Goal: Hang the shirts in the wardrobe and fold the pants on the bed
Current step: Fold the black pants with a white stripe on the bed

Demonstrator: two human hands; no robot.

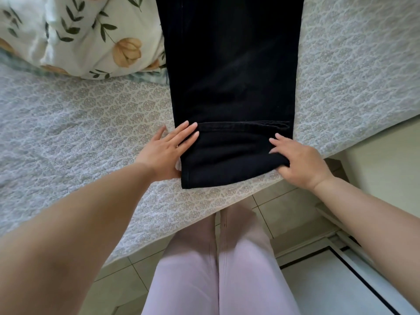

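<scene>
Quilted bed [91,133] holds the black pants [231,76], folded end near its front edge. Your left hand [168,148] lies flat on the fold; your right hand [300,160] pinches its side. Uneven pulling may skew it.

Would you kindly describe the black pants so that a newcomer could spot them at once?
Look at the bed with the pale patterned quilt. The black pants lie lengthwise across it, right of the floral pillow, near end folded over. They are the only dark thing on the light bedding.
</scene>
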